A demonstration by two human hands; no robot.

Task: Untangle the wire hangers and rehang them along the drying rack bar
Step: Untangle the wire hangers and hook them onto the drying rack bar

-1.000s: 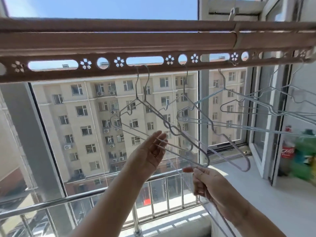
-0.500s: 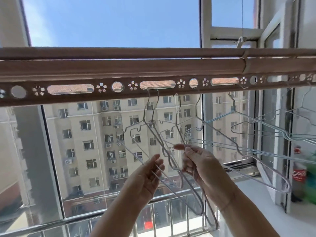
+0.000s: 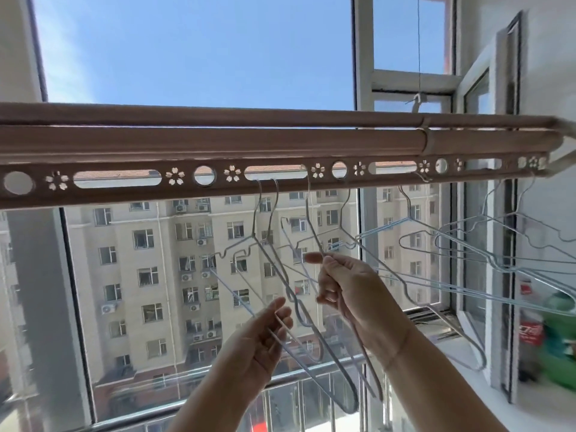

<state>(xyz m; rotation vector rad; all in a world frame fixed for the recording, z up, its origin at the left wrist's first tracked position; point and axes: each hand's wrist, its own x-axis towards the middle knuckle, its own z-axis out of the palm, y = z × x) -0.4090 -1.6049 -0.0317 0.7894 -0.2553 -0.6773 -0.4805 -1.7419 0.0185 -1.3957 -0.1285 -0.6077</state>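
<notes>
My right hand (image 3: 346,285) pinches one wire near a hanger's neck, I judge to draw it out of the knot; my left hand (image 3: 258,344) curls loosely round the lower wires, steadying them. The wire hangers (image 3: 272,264) hang bunched by their hooks from the drying rack bar (image 3: 187,141)

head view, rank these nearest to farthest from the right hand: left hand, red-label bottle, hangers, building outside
1. hangers: touching, their wires are pinched in the right hand.
2. left hand: just below it, to its left.
3. red-label bottle: low at the far right, indoors.
4. building: outside, far behind everything else.
</notes>
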